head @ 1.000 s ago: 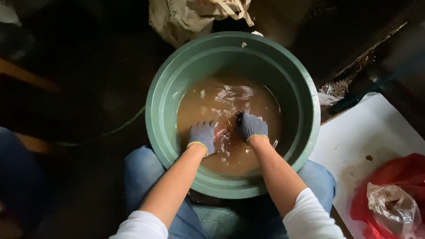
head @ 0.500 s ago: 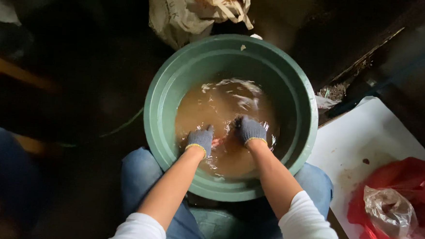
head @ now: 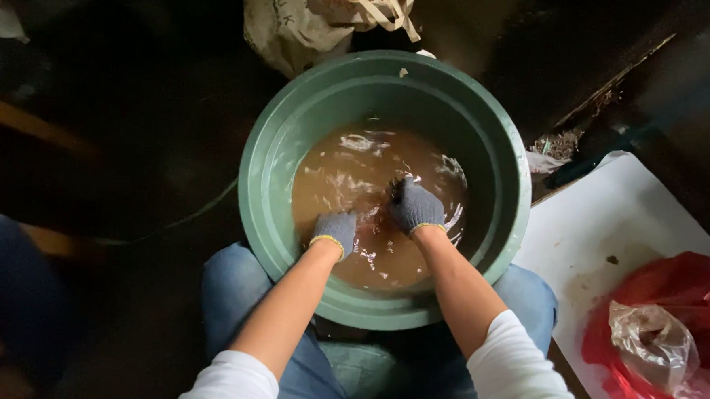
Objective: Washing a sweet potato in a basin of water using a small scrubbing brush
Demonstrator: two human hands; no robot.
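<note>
Sitting with the green basin (head: 273, 219) wedged between the knees, left hand (head: 336, 227) and right hand (head: 414, 206) dunked in brown water (head: 348, 179); can't tell fingers' grip. Hard swishing might slop water toward the red bag (head: 689, 322) at 4 o'clock.

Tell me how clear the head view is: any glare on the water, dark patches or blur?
Head view: white glare streaks on the brown water around the gloved left hand and right hand; green basin evenly lit and sharp; floor left of it nearly black; red bag bright, slightly soft at the edge.
</note>
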